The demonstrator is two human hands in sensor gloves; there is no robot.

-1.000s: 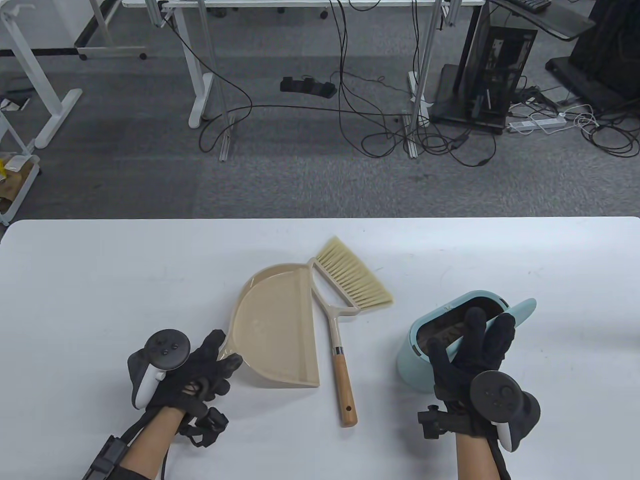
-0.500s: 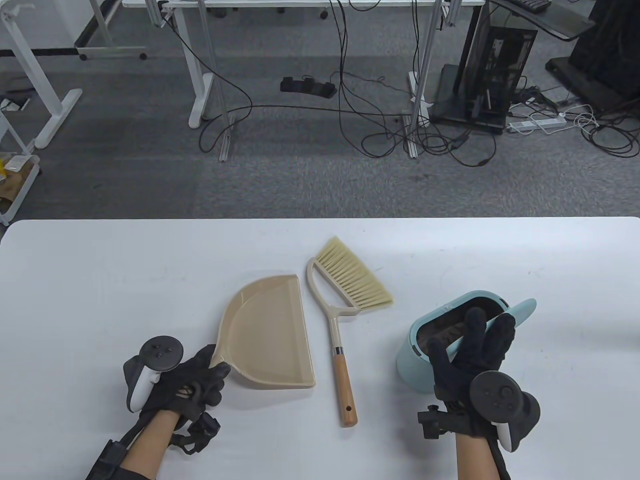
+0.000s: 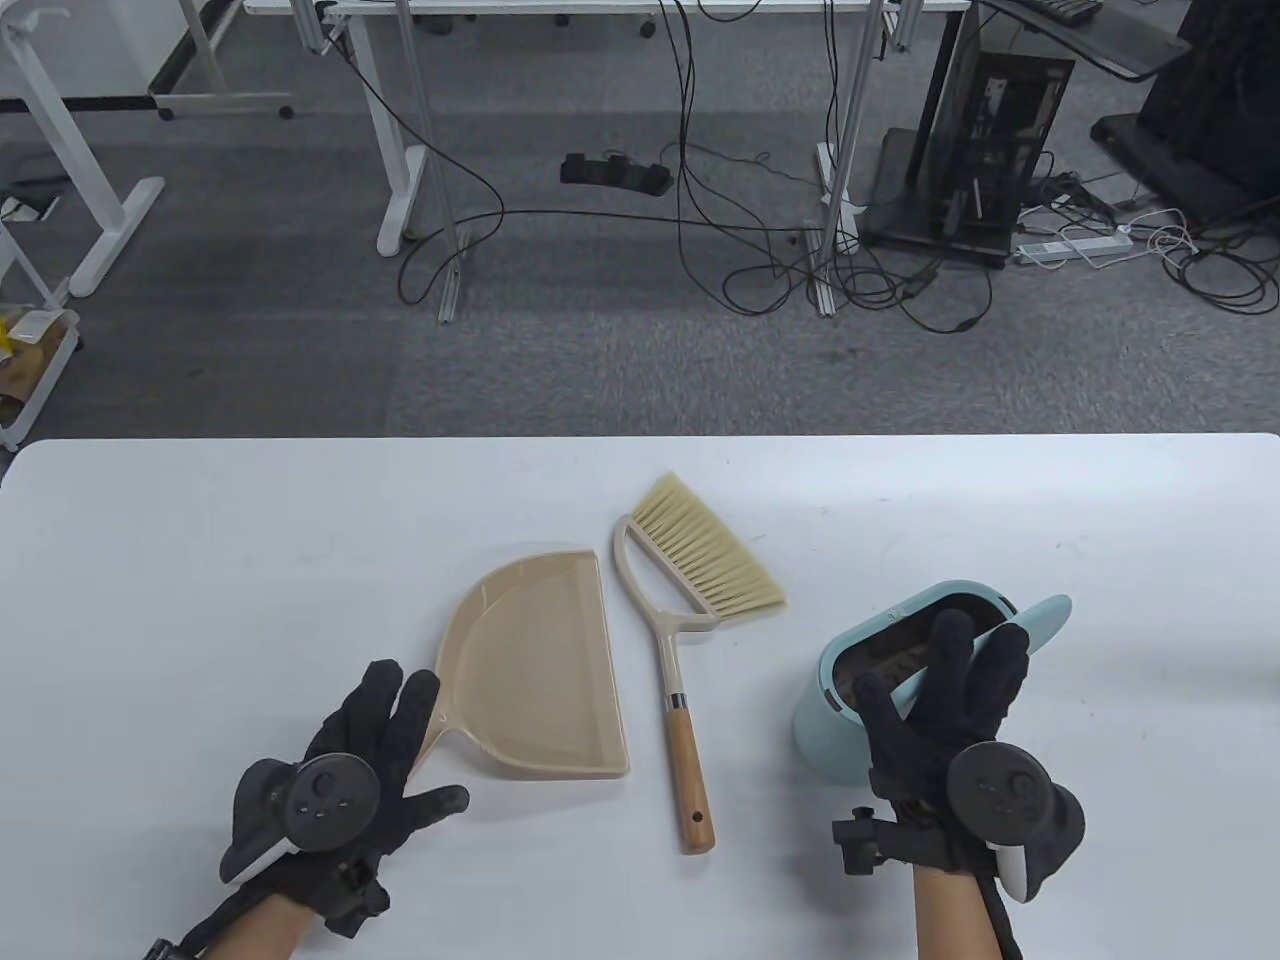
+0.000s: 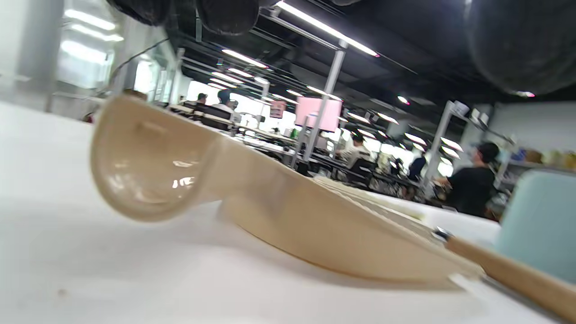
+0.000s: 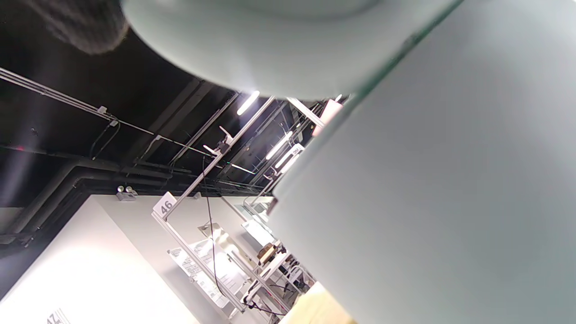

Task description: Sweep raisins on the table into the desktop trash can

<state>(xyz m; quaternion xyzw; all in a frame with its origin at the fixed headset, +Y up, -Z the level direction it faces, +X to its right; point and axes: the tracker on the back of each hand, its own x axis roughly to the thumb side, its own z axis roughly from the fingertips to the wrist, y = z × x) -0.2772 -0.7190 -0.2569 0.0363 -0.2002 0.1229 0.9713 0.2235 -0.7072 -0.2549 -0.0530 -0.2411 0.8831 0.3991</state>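
The beige dustpan (image 3: 540, 660) lies flat on the white table (image 3: 200, 560), its handle pointing at my left hand (image 3: 405, 740). That hand is open, fingers spread, just clear of the handle, which fills the left wrist view (image 4: 148, 175). The brush (image 3: 690, 590) lies right of the dustpan. The light blue trash can (image 3: 835, 735) stands at the right. My right hand (image 3: 930, 670) presses its tilted swing lid (image 3: 1045, 615) with straight fingers, thumb at the rim. Dark contents show inside the can. I see no raisins on the tabletop.
The brush's wooden handle (image 3: 688, 780) lies between the dustpan and the can and shows in the left wrist view (image 4: 508, 274). The can's wall (image 5: 450, 202) fills the right wrist view. The table's far edge (image 3: 640, 438) borders grey floor with desk legs and cables.
My left hand drew the dustpan slightly left, then let go of its handle and now lies open beside it. My right hand has stayed on the can's lid.
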